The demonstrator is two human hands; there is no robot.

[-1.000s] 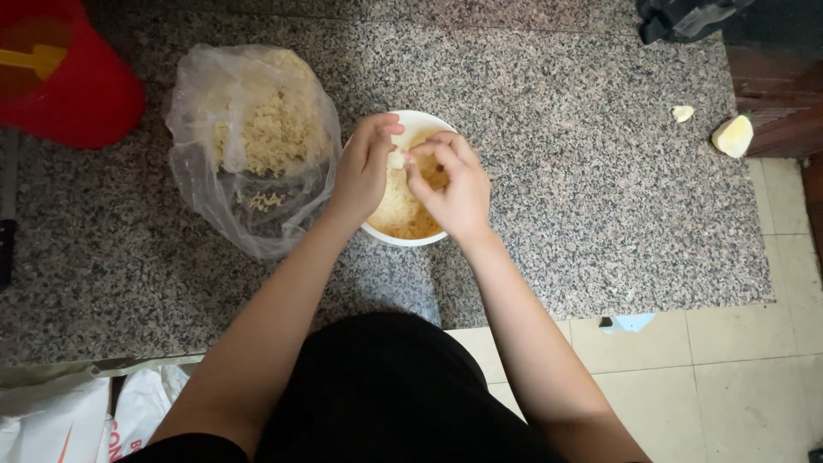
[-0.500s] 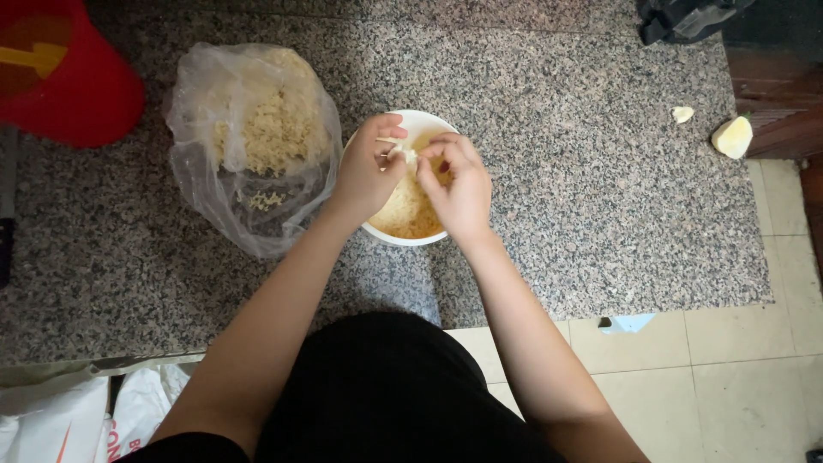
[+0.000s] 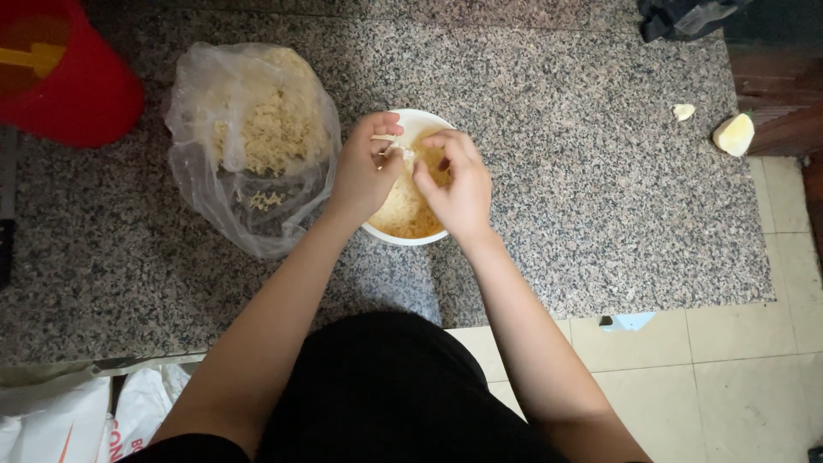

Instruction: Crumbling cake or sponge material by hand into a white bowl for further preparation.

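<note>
A white bowl (image 3: 426, 124) with yellowish crumbled noodles sits on a speckled granite slab (image 3: 583, 197). Both hands hover over the bowl. My left hand (image 3: 364, 176) pinches a small pale piece of noodle between thumb and fingers. My right hand (image 3: 459, 184) holds the same piece from the other side, fingers curled. Left of the bowl lies a clear plastic bag (image 3: 249, 146) with dry noodle blocks and crumbs inside.
A red plastic container (image 3: 64, 77) stands at the far left. Two pale yellow lumps (image 3: 734, 134) lie near the slab's right edge. A dark object (image 3: 686, 15) sits at the top right. White bags (image 3: 77, 416) lie bottom left. Tiled floor is at the right.
Both hands have shifted slightly over the bowl, and the fingers now meet on a small pale noodle piece above its left rim.
</note>
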